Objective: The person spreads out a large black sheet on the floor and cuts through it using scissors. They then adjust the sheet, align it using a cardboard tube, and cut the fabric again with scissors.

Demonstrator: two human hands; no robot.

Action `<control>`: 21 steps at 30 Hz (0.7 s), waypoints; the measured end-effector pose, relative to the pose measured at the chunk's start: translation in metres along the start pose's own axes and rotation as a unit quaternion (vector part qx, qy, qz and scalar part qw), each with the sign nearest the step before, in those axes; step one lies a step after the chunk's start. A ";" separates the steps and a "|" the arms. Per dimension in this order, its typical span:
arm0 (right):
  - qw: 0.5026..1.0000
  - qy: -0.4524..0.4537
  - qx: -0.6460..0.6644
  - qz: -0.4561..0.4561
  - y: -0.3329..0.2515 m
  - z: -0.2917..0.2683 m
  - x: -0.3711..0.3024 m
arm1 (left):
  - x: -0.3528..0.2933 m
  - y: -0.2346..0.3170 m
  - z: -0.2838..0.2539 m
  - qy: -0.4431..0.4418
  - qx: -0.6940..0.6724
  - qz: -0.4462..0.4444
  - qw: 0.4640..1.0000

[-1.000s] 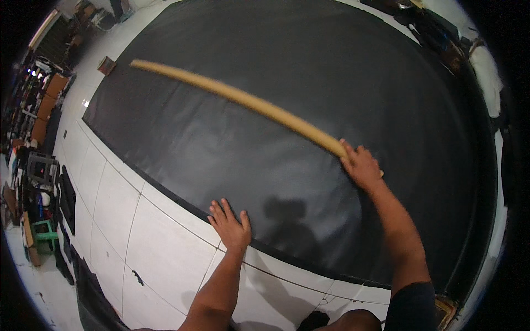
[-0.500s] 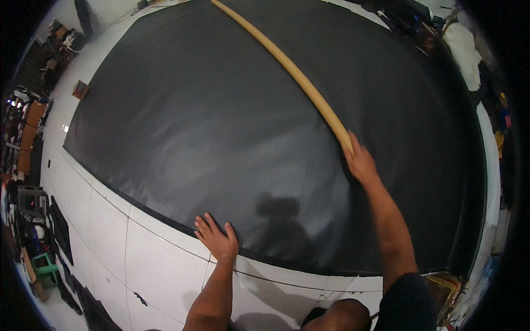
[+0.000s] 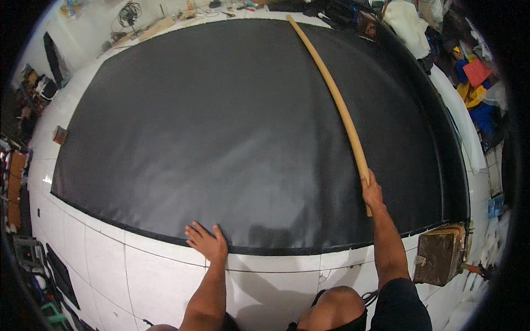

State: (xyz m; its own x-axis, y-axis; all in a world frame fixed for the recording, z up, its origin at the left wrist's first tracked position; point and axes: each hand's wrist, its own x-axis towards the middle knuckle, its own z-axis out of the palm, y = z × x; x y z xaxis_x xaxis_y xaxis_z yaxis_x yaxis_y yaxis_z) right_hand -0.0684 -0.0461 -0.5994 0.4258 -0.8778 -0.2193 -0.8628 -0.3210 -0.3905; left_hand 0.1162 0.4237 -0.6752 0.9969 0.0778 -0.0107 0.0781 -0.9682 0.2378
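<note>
A large sheet of black, faintly shiny material (image 3: 221, 121) lies spread over the white tiled floor. Across its right part runs a long tan tube (image 3: 335, 91), from the far edge toward me. My right hand (image 3: 372, 190) grips this tube close to its near end, a short piece of which shows beyond the fingers. At the sheet's near edge my left hand (image 3: 207, 241) rests flat, fingers spread, pressing on the material. Along the right side the sheet is gathered into a thick black roll (image 3: 450, 165).
By the near right corner stands a worn brown block (image 3: 439, 256). A small brown box (image 3: 60, 135) sits at the left edge. White cloth (image 3: 407, 27) and colourful bags (image 3: 476, 77) lie at the far right. A fan (image 3: 129, 15) stands at the far left. My knee (image 3: 337, 309) shows below.
The view has shifted, showing more of the far end. The tube, still in my right hand, now lies more nearly straight away from me. My left hand stays at the near edge.
</note>
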 end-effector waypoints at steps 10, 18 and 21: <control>0.986 -0.039 0.000 -0.161 -0.045 0.068 -0.173 | -0.020 -0.057 -0.018 0.048 -0.142 -0.040 0.988; 0.887 -0.165 -0.143 -0.407 -0.105 0.110 -0.243 | -0.016 -0.077 -0.030 0.054 -0.205 -0.055 0.976; 0.840 -0.201 -0.156 -0.479 -0.101 0.123 -0.262 | -0.034 -0.070 -0.034 0.039 -0.350 -0.148 0.924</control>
State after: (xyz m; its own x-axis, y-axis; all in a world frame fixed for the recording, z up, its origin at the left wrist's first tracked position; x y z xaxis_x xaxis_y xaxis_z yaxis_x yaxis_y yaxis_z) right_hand -0.0587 0.2600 -0.6128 0.9691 0.0087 -0.2467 -0.0733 -0.9441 -0.3214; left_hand 0.0766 0.4968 -0.6579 0.9271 0.3573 -0.1131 0.2959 -0.5127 0.8060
